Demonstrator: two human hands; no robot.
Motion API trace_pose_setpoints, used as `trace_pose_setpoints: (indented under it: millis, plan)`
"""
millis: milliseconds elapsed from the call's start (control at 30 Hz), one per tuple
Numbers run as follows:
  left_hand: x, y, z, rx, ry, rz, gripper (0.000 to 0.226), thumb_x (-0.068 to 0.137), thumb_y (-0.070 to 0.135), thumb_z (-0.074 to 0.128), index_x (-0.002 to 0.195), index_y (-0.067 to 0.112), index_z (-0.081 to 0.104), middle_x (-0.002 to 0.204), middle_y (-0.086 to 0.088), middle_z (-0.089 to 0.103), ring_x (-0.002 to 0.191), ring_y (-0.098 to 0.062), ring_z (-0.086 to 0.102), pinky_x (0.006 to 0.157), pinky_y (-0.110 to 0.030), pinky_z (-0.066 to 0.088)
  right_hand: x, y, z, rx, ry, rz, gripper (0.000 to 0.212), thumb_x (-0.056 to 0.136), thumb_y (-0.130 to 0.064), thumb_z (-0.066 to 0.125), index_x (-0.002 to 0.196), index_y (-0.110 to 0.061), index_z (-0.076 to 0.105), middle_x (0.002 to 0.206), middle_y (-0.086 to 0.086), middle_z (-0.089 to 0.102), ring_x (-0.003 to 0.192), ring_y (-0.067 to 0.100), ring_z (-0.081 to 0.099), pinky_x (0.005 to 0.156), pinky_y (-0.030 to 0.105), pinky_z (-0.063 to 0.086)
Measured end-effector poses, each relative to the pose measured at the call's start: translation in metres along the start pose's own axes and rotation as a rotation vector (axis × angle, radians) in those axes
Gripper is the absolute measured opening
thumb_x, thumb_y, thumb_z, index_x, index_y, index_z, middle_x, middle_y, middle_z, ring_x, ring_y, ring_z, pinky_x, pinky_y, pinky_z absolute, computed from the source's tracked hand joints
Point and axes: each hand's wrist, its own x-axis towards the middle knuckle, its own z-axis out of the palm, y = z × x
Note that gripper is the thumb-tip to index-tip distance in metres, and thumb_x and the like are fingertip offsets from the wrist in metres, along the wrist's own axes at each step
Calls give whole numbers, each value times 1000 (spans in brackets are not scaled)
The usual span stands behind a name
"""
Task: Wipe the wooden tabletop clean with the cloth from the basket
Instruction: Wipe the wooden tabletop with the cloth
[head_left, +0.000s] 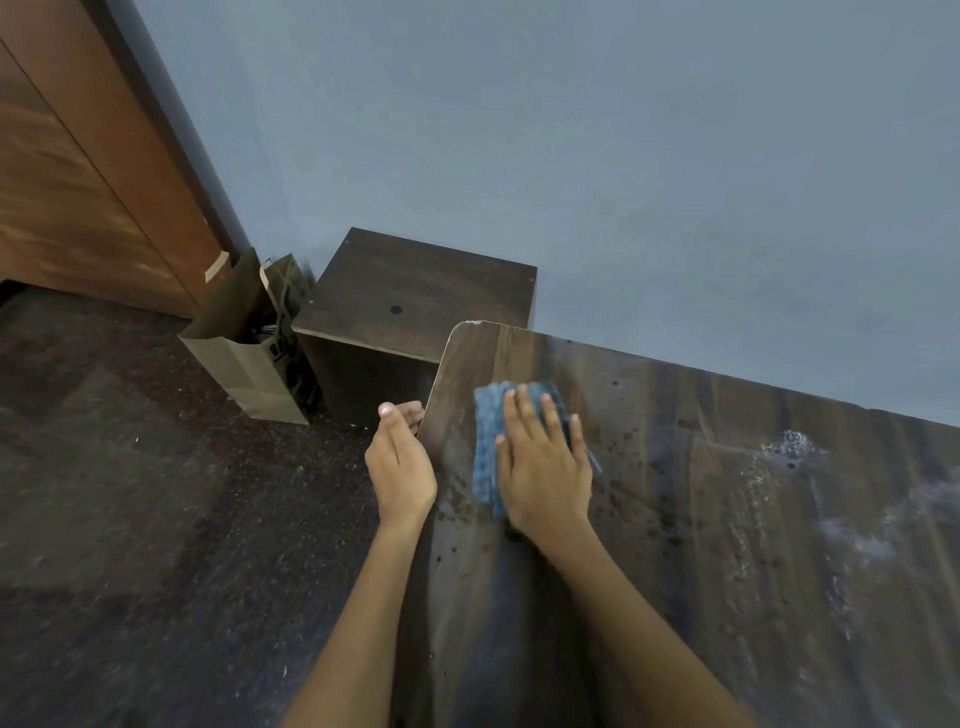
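The dark wooden tabletop (701, 519) fills the lower right, speckled with dark spots and smeared with white residue at the right. A folded blue cloth (488, 441) lies near its left end. My right hand (545, 467) presses flat on the cloth with straight fingers. My left hand (400, 462) sits just off the table's left edge, its fingers loosely curled beside and under that edge; whether they hold the edge I cannot tell.
A low dark wooden cabinet (415, 296) stands beyond the table's left end against the blue wall. A brown paper bag (244, 353) with dark items stands on the dark speckled floor beside it. A wooden door (78, 171) is at upper left.
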Motion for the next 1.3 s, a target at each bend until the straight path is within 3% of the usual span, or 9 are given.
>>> trace_pose_setpoints:
  millis: [133,267,433,533,767,900,1067,1200,1300]
  plan:
    - [-5,3,-5,34,-56,-26,57,99,39,16,116,8,61,115,-2,63,108,-13,56,92,-21,38,55,-17,-1,19,-33,185,54,101,-34,16,151,-18,3,159,1,5,146,22,-1,116,40,-3]
    - [-8,4,-7,121,-68,2,54,100,35,18,116,9,62,117,-4,62,109,-15,54,91,-22,36,51,-47,1,1,-61,-69,53,102,-33,16,151,-18,2,159,1,4,145,21,-2,116,39,-4]
    - [-11,-1,-8,228,-9,51,49,101,28,22,90,5,64,90,-10,66,84,-19,59,84,-36,45,-14,-32,7,37,-44,-304,50,99,-36,26,147,-22,28,152,-4,29,142,17,21,116,39,12]
    - [-13,-4,-12,259,-41,45,48,101,30,21,111,10,64,111,-9,65,106,-22,56,89,-27,37,-24,-5,4,27,4,-148,53,97,-40,21,145,-22,32,150,-2,35,140,19,28,113,42,13]
    - [-29,-5,-26,291,-79,88,49,100,32,21,119,9,60,118,-7,62,113,-20,54,91,-23,35,36,-30,-3,87,-11,282,54,101,-35,17,151,-21,1,159,0,1,146,22,-2,117,42,-1]
    - [-32,-9,-27,455,-112,189,40,100,26,28,124,9,56,122,-7,60,114,-20,54,91,-21,33,18,-40,2,45,-55,-11,52,101,-34,16,150,-22,4,159,-1,5,145,21,1,117,41,0]
    - [-30,-16,-29,575,-165,218,38,97,16,41,134,11,46,132,-5,54,120,-19,50,101,-27,34,-50,-6,6,13,-34,-236,49,97,-38,25,144,-24,33,149,-4,35,140,16,28,113,44,19]
    - [-32,-15,-30,577,-178,206,39,97,19,40,136,12,43,135,-4,51,121,-19,50,104,-33,38,-32,15,2,27,-11,-70,52,97,-40,20,147,-26,26,153,-3,28,142,19,22,114,45,16]
    - [-38,-13,-33,603,-177,213,40,98,21,39,137,12,41,136,-4,50,122,-19,49,105,-35,37,-6,-8,-2,72,-16,184,52,100,-38,17,150,-26,9,158,-2,10,145,20,5,115,41,1]
